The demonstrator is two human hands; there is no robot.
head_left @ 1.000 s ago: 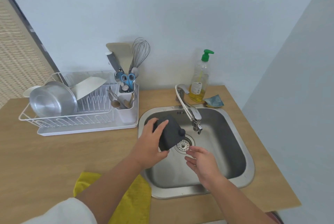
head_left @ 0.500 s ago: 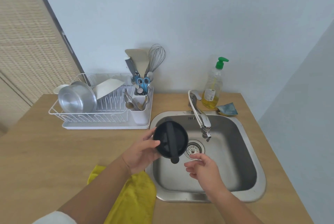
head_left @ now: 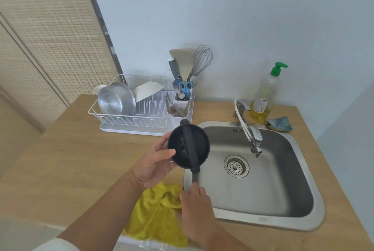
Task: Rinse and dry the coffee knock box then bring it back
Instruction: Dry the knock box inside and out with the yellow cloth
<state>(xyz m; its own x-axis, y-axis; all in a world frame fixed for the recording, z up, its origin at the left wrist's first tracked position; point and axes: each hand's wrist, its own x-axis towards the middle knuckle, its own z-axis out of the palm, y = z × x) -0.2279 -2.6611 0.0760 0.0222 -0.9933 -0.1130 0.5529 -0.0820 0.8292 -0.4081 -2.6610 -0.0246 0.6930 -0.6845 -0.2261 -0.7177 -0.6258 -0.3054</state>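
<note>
Your left hand [head_left: 154, 164] held the black knock box [head_left: 188, 146] by its side wall, thumb laid over the near rim and fingers wrapped around underneath, with the open mouth tipped up toward you so the knock bar [head_left: 190, 146] ran across it from far to near. The box hung in the air over the left rim of the steel sink [head_left: 261, 219], between the white dish rack [head_left: 133, 118] and the basin, touching neither. That forearm came up from the lower left, wrist bent back, a white sleeve [head_left: 57, 245] showing at the frame's edge. Your right hand [head_left: 195, 208] was lower and nearer, back of the hand toward the camera, fingers curled down onto the yellow cloth [head_left: 155, 216] that lay over the wooden counter [head_left: 70, 159] edge just left of the sink; whether it had actually pinched the cloth could not be told. The faucet [head_left: 248, 127] showed no visible water running. A dish soap bottle [head_left: 263, 97] and a sponge [head_left: 280, 124] sat behind the basin.
</note>
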